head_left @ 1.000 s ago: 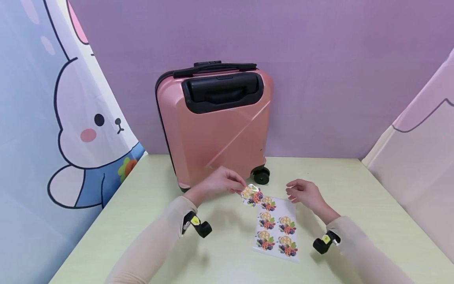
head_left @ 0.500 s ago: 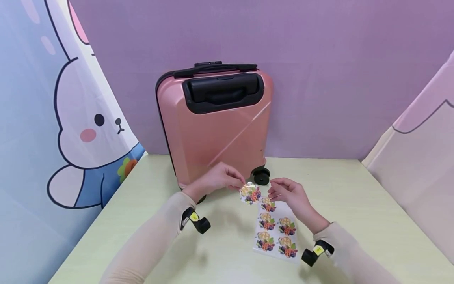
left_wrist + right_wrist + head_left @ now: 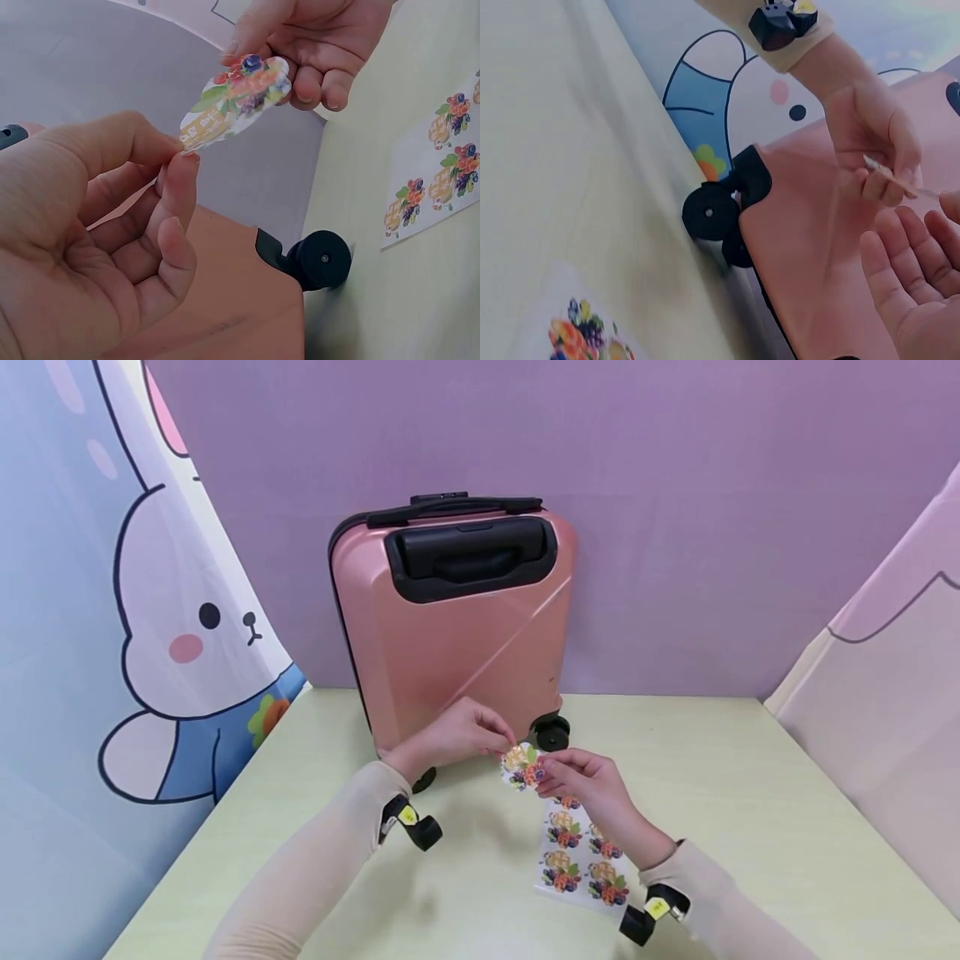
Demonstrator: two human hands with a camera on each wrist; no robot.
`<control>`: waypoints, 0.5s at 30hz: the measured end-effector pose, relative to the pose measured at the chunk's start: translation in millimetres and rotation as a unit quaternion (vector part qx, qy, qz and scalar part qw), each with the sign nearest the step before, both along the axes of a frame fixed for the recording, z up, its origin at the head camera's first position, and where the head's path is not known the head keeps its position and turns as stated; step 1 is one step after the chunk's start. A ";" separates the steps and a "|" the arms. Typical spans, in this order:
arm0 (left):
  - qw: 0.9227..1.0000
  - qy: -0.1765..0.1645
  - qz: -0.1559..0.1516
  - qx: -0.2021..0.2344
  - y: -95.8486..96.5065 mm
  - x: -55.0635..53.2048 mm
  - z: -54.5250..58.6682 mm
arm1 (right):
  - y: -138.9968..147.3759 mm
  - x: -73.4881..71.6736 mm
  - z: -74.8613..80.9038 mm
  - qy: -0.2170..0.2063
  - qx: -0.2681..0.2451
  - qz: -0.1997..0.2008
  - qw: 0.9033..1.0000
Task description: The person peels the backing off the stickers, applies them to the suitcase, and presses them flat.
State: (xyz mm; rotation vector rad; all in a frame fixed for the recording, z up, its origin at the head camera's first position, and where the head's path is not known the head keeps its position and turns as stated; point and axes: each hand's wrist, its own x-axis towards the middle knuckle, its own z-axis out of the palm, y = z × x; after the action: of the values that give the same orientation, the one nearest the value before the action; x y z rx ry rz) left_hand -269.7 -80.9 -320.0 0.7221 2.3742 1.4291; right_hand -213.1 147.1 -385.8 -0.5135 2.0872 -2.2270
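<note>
Between both hands, in front of the suitcase's lower part, a round sticker (image 3: 519,767) with waffle and fruit print is held up above the table. My left hand (image 3: 467,732) pinches its upper left edge between thumb and fingertips. The right hand (image 3: 594,787) grips the opposite edge, its thumb (image 3: 251,34) over the printed side in the left wrist view. A white sticker sheet (image 3: 582,862) with several matching stickers lies on the table, partly covered by the right hand and forearm.
A pink hard-shell suitcase (image 3: 465,647) with black handles stands upright behind the hands. Its black caster wheel (image 3: 553,734) is close behind the sticker. A purple backdrop (image 3: 712,527) rises behind the table (image 3: 697,752), and a rabbit-print cloth (image 3: 180,568) hangs on the left.
The right hand has moved left from beside the sheet and taken hold of the sticker's right edge. The left hand, still pinching the sticker, has shifted slightly up.
</note>
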 end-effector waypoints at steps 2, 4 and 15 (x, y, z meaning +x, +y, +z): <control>1.000 -0.001 0.001 0.001 0.0 0.3 0.5 | -2.6 1.5 0.7 -0.002 -0.008 -0.001 1.000; 1.000 -0.001 0.002 0.004 0.0 0.4 1.0 | -4.2 2.3 0.9 -0.002 -0.011 0.001 1.000; 1.000 0.010 -0.001 -0.002 -2.3 3.6 4.6 | -9.6 0.9 -2.8 -0.007 -0.012 -0.003 1.000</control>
State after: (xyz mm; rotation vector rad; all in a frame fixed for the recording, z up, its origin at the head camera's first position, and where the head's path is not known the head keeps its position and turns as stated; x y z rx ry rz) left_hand -266.1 -83.2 -315.4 0.7406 2.3917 1.4215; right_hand -212.2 137.5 -388.6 -0.4919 2.0603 -2.2538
